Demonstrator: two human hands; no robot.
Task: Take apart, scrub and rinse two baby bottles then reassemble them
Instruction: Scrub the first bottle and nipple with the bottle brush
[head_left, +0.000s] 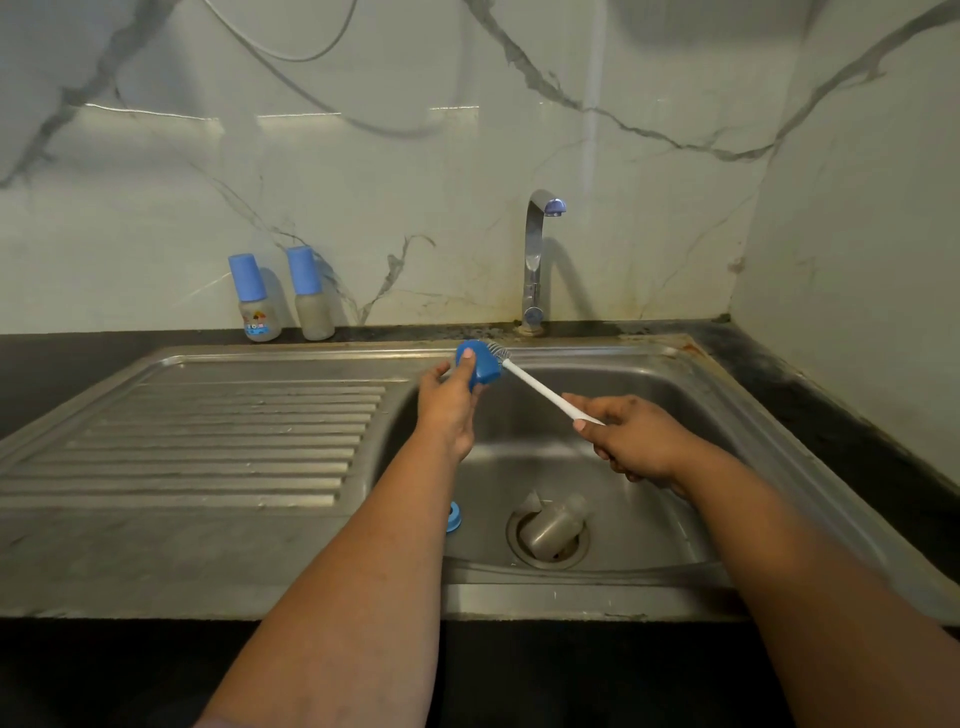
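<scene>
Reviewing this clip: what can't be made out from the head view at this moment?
- Brush bristles: mostly hidden inside the blue cap held by the left hand.
- Blue ring in the sink: partly covered by the left forearm.
- Bottle body on the drain: whether clean or soapy is too blurred to tell.
- Teat: none visible.
- Right hand fingers: curled under, hidden by its back.
- Tap: no stream discernible.

No readable text can be made out anywhere; the print on the left baby bottle is too blurred.
</scene>
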